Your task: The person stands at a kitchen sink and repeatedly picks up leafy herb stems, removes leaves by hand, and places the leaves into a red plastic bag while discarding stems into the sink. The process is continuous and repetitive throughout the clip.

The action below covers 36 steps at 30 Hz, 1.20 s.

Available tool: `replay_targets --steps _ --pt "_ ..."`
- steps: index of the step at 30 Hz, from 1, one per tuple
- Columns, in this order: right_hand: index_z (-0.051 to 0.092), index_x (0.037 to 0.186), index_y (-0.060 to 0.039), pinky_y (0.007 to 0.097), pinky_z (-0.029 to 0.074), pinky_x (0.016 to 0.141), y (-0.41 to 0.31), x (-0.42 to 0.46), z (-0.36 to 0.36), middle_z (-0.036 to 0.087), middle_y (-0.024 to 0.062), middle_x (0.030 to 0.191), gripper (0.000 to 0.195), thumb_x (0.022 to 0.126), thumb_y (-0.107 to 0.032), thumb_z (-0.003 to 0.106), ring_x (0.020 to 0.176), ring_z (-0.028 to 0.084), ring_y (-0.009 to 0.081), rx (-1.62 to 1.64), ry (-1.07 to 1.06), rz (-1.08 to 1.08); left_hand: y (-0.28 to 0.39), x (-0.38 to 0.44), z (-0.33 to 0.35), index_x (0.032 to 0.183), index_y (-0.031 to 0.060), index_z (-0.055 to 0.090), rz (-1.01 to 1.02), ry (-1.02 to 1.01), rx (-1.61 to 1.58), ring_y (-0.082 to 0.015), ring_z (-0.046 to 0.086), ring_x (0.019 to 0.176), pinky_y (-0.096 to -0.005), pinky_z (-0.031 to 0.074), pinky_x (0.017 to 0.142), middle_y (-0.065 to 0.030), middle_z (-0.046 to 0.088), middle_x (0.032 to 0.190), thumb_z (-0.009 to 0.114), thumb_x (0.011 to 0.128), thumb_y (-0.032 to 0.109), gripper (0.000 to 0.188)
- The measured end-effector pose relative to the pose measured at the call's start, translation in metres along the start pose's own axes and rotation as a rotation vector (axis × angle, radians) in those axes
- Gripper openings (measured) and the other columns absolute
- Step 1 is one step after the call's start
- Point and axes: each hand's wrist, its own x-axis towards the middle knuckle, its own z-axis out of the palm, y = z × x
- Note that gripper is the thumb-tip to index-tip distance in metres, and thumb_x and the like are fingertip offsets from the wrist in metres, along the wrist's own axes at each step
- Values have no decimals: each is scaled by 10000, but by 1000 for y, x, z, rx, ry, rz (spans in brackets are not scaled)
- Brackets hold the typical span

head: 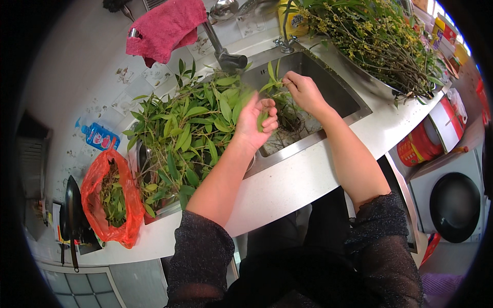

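Note:
Over the steel sink (348,106), my right hand (306,90) pinches a thin leafy sprig (271,79) near its stem. My left hand (256,119) is turned palm up to its left, fingers curled around a green leaf (262,120); blurred foliage shows beside its fingertips. A large heap of cut leafy branches (192,123) covers the left side of the sink unit, partly behind my left forearm. Below my right hand, thin twigs (289,119) lie in the basin, where whitish material shows at the bottom.
At the back right, a metal bowl (364,79) holds branches with small yellow flowers (369,38). A red plastic bag (133,215) with leaves and a blue pump bottle (101,136) stand at left. The faucet (287,48) rises behind the basin. A pink cloth (165,30) hangs above.

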Motion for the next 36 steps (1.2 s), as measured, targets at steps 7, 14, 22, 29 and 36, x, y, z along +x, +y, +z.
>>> replay_targets --steps 7,14,22,29,36 --pt "609 939 -26 463 456 690 -9 -5 4 626 204 829 168 889 -170 539 814 584 409 -68 -158 -43 10 0 -1 869 20 543 18 89 15 -101 308 429 -223 232 397 -58 486 647 534 944 362 351" --pt "613 949 -16 431 465 670 -7 -7 4 623 190 794 166 881 -151 544 764 597 371 -19 -158 -118 11 4 -9 860 36 523 41 74 220 -79 321 446 -217 244 415 -39 491 663 565 934 229 211" --pt "623 897 0 257 408 600 -8 -4 2 546 -13 688 157 855 -150 603 634 464 76 402 -335 50 11 4 -15 849 28 546 173 65 351 -74 334 454 -209 256 425 -27 503 673 552 927 185 176" --pt "608 818 -11 231 364 569 -4 0 4 509 -43 668 181 886 -179 615 633 431 46 490 -377 148 7 3 -8 902 7 566 130 70 527 -65 322 451 -201 257 430 -24 503 671 544 932 184 181" --pt "564 757 -19 231 365 559 -8 -3 10 523 -28 657 210 901 -166 606 625 452 54 563 -361 215 6 2 -8 901 23 570 131 64 546 -48 306 455 -189 238 431 -18 503 677 541 941 187 171"
